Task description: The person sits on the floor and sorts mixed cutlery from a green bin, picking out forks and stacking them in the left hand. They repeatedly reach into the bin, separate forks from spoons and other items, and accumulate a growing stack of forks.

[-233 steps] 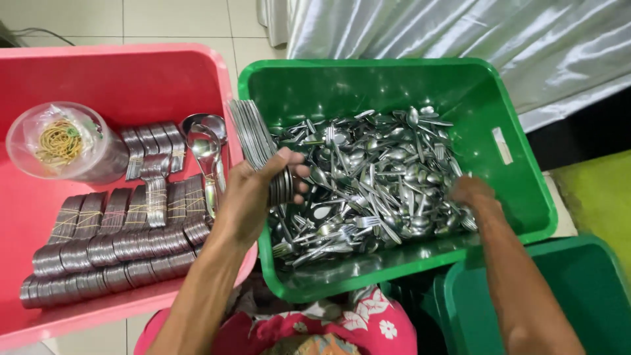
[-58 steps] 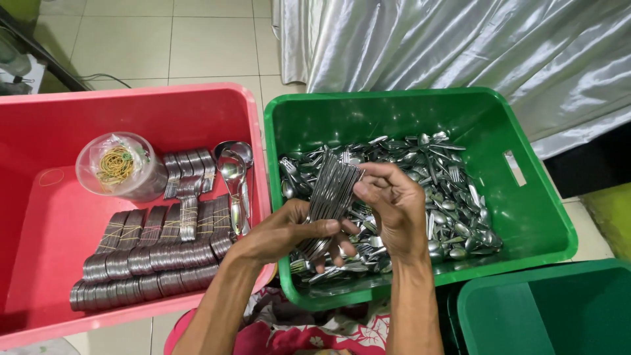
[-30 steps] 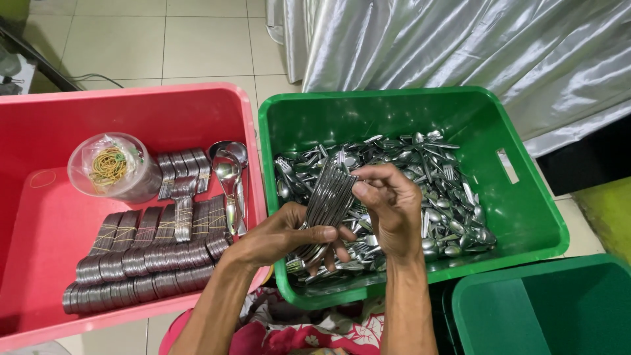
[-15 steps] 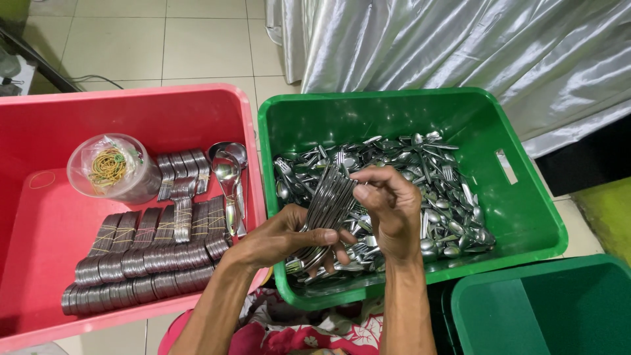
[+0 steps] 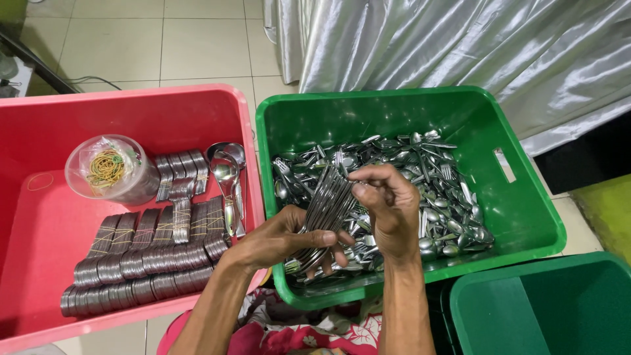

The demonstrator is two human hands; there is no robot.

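My left hand [image 5: 282, 240] grips the lower end of a bunch of steel forks [image 5: 327, 210] held over the green crate [image 5: 526, 227]. My right hand [image 5: 389, 207] pinches the handle ends at the top of the same bunch. Loose forks and spoons [image 5: 427, 177] fill the bottom of the green crate. In the pink crate [image 5: 39, 217] to the left lie rows of bundled cutlery [image 5: 138, 253] tied with bands, a few large spoons [image 5: 227, 177], and a clear tub of rubber bands [image 5: 108, 169].
A second green crate [image 5: 552, 309] stands at the lower right. Silvery draped cloth [image 5: 460, 46] hangs behind the crates. Tiled floor [image 5: 131, 46] lies at the back left. A floral fabric [image 5: 296, 329] covers my lap below the crates.
Earlier my hands were apart, the right one reaching into the loose cutlery. Now both hold one bunch of forks; over the last second the bunch has barely shifted.
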